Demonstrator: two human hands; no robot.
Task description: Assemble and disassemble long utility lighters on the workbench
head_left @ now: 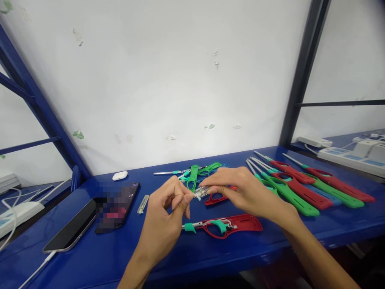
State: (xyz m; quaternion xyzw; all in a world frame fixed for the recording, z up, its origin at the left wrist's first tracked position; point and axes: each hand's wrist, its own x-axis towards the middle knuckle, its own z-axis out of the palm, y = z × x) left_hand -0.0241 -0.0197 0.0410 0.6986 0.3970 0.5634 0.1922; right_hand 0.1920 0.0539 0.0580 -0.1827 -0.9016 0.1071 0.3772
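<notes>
Between both hands, above the blue table, is a small clear fuel tank (203, 191) like those inside a gas lighter. My right hand (240, 188) pinches its body from the right. My left hand (168, 212) is closed at its left end, thumb and index finger on the pale tip. Below them lies an opened red lighter half-shell (248, 224) with a metal tube, a teal trigger and thin white wire in it. Behind the hands are green half-shells (194, 174) and loose parts; a red half-shell (215, 199) is partly hidden by my right hand. Another clear tank (143, 204) lies left of my left hand.
Several assembled red, green and blue lighters (288, 192) lie in a group at the right. Two phones, one dark (129, 200) and one on a cable (73, 224), and a white earbud case (120, 175) are at the left. Power strips (351, 158) stand beyond the rack posts.
</notes>
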